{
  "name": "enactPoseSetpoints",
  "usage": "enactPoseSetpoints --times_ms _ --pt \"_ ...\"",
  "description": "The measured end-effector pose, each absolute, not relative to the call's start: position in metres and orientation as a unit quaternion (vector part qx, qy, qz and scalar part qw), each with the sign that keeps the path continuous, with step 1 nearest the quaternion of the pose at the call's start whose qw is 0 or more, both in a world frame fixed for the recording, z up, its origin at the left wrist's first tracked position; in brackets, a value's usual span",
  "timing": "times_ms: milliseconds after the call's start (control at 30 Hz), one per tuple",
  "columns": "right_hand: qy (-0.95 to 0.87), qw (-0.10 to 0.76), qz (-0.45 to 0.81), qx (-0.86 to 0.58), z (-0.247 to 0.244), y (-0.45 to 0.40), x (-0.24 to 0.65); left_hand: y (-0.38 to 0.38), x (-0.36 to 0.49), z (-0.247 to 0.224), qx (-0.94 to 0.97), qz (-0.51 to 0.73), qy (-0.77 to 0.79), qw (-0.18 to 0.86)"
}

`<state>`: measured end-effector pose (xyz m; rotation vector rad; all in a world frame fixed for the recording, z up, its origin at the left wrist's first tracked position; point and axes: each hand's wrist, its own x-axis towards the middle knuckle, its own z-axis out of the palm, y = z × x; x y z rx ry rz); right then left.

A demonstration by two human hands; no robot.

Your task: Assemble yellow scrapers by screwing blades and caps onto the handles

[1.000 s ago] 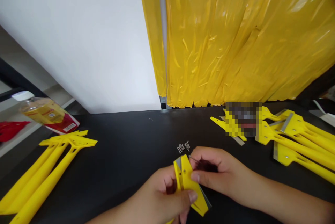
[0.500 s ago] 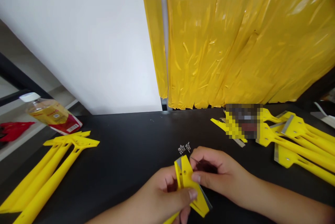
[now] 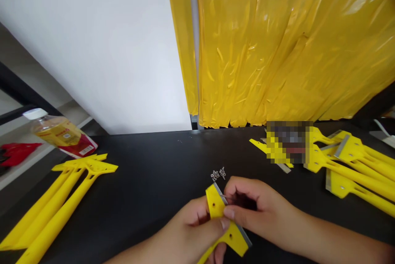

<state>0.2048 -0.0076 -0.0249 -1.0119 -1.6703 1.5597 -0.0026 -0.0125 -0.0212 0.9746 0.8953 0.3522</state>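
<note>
Over the black worktop (image 3: 154,165), a yellow plastic scraper (image 3: 216,206) was gripped between left hand (image 3: 188,227) and right hand (image 3: 259,210), its steel blade (image 3: 244,234) held clear.

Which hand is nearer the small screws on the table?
Right: the right hand sits just below and right of the screws; the left hand is farther off, below and left.

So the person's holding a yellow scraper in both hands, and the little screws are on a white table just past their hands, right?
No, the table is black, not white, as the head view shows. The left hand and right hand do hold the yellow scraper, and the little screws lie just past them.
</note>
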Motion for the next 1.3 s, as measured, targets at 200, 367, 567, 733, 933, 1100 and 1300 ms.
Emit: enactPoseSetpoints --times_ms 200,367,567,733,933,1100,1300 --pt "-0.636 0.328 0.557 -0.421 -0.021 -0.008 0.21 -0.008 -0.006 -0.021 0.427 0.191 0.43 0.772" --pt "-0.639 0.356 0.511 -0.452 -0.011 -0.01 0.216 0.001 -0.015 -0.014 0.446 0.231 0.466 0.729" --pt "-0.625 0.314 0.583 -0.414 0.003 -0.024 0.215 -0.005 -0.02 0.017 0.655 0.221 0.506 0.516" --pt "-0.471 0.303 0.76 -0.331 0.009 -0.042 0.202 -0.023 -0.014 0.029 0.868 0.139 0.427 0.212" --pt "-0.446 0.299 0.77 -0.347 0.0 -0.055 0.191 -0.033 -0.001 0.019 0.912 -0.037 0.409 0.009" --pt "-0.45 0.314 0.715 -0.433 -0.003 -0.04 0.194 -0.024 -0.008 0.021 0.887 0.066 0.449 0.084" --pt "-0.399 0.364 0.733 -0.414 -0.006 -0.018 0.207 -0.004 -0.016 0.016 0.593 0.275 0.504 0.565"
